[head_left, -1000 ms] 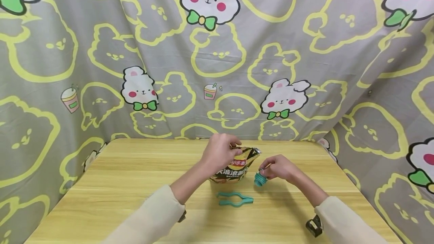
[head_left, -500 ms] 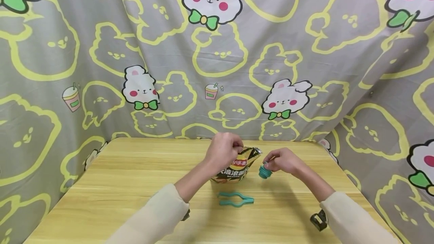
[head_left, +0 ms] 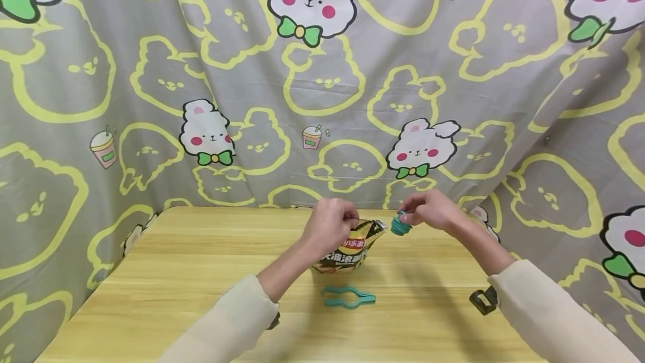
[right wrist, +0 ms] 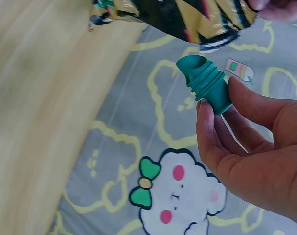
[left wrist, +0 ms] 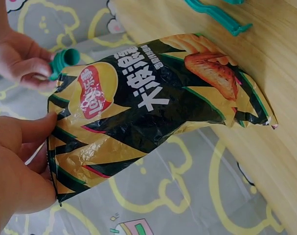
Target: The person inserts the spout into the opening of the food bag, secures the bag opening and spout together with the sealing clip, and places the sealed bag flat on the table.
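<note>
My left hand [head_left: 328, 227] pinches the top edge of a black and gold potato chip bag [head_left: 347, 256], which stands on the table. In the left wrist view the thumb of the left hand [left wrist: 21, 161] is on the bag's [left wrist: 138, 107] printed face. Off the table, just right of the bag's silvery top corner, my right hand [head_left: 432, 210] holds a small teal ribbed spout [head_left: 401, 225]. The right wrist view shows the spout [right wrist: 212, 88], hollow with a slanted mouth, between thumb and fingers and apart from the bag. A teal clip [head_left: 370, 298] lies in front of the bag.
The wooden table [head_left: 211, 262] ends at a patterned cloth [head_left: 242, 83] hanging behind and on both sides. Each sleeve [head_left: 227, 318] reaches in over the front part of the table. A black wrist mount [head_left: 484, 300] sits under the right wrist.
My right hand has lifted the spout and carried it farther back and slightly right, up beside the bag's top corner. The left fingers have closed on the bag's edge. The clip stays put.
</note>
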`<state>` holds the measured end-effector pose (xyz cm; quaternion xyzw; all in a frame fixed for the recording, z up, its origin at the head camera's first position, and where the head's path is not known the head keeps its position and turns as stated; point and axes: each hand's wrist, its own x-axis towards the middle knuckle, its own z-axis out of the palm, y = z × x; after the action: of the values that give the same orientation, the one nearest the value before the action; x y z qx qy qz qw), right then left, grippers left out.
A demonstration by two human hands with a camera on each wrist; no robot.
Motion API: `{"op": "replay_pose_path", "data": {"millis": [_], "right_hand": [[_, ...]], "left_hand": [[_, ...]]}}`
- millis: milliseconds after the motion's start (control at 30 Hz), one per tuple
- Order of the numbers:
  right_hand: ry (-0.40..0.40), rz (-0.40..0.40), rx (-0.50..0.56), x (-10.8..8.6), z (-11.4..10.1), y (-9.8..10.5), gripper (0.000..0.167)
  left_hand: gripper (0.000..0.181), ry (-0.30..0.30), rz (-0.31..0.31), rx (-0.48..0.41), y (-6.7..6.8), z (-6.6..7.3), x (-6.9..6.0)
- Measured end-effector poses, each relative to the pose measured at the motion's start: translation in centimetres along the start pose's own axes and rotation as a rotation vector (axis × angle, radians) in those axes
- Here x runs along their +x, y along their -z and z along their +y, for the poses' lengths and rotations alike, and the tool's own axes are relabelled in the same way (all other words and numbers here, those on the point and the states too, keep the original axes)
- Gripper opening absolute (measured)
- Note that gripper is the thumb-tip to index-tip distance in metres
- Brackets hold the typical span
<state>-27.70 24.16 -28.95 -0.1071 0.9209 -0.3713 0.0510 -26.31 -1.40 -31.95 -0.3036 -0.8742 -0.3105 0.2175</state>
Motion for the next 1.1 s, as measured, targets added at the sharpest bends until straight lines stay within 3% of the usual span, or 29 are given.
{"op": "replay_pose_path", "data": {"millis": [333, 1100], "right_hand": [[0.058, -0.007, 0.009, 0.0, -1.7, 0.9, 0.02], [0.111, -0.029, 0.035, 0.7, -2.8, -0.8, 0.016]], "left_hand": [[0.014, 0.011, -0.014, 0.005, 0.0, -0.2, 0.0], [0.012, 0.02, -0.017, 0.024, 0.2, -0.2, 0.1]]}}
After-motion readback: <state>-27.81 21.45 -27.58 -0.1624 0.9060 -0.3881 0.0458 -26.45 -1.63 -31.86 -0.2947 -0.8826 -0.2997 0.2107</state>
